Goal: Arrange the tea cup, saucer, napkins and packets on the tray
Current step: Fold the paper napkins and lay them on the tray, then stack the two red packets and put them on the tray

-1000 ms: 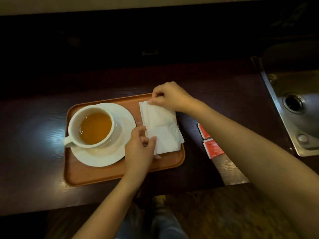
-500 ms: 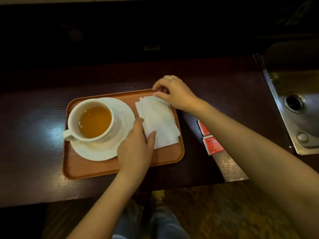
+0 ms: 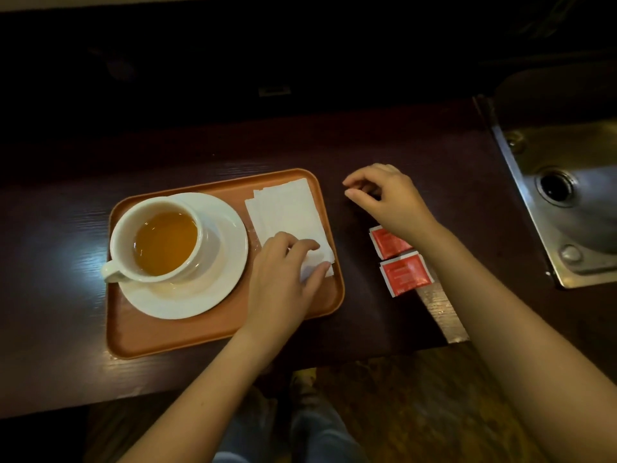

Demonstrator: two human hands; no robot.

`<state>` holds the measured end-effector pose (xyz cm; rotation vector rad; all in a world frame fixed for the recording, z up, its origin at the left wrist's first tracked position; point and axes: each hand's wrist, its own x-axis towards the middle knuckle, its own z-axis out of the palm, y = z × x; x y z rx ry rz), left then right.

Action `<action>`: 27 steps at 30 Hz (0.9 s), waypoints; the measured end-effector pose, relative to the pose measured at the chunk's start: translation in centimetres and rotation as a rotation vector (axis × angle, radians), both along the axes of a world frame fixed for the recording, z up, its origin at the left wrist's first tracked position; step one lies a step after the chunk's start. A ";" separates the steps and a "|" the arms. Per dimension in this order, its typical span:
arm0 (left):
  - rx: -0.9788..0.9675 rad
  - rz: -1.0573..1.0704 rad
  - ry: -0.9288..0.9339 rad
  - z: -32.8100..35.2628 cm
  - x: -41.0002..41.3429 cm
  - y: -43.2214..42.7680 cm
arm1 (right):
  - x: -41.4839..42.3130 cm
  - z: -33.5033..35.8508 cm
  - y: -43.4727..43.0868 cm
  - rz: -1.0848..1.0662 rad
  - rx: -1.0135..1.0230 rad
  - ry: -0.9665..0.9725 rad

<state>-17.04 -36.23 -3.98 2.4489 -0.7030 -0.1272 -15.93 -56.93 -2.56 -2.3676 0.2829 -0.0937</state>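
An orange tray (image 3: 187, 332) lies on a dark wooden counter (image 3: 60, 248), its long axis running left to right, tilted a little so the right end sits farther from the person. On its left half a white saucer (image 3: 213, 289) carries a white tea cup (image 3: 124, 242) filled with amber tea; the cup's handle points to the near left. On the tray's right half lies a fanned stack of white napkins (image 3: 287, 212), long axis running from far to near, its near end angled slightly rightward, just beside the saucer.

The left hand (image 3: 283, 282) rests on the near end of the napkins, fingers curled and pressing down on the paper, thumb lying along the near right corner; it pins the stack rather than pinching it.

The right hand (image 3: 387, 195) hovers over the counter right of the tray, holding nothing, fingers loosely curled with thumb and forefinger apart.

Two red packets (image 3: 405, 272) lie on the counter off the tray, just beside each other, one farther and one nearer; the far one is partly covered by the right wrist. Their print is too small to read. A steel sink (image 3: 567, 208) sits at the right.
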 end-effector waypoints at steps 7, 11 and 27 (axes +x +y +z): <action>-0.007 -0.189 -0.031 1.5 -0.5 -4.2 | -6.5 -0.5 -3.3 -0.046 -0.133 0.110; 0.106 -0.331 -0.035 1.2 -0.8 -7.4 | -10.2 -0.8 -4.0 -0.068 -0.172 0.201; 0.219 -0.393 0.049 -0.8 -3.9 -9.9 | -14.7 -2.8 -3.1 -0.111 -0.107 0.156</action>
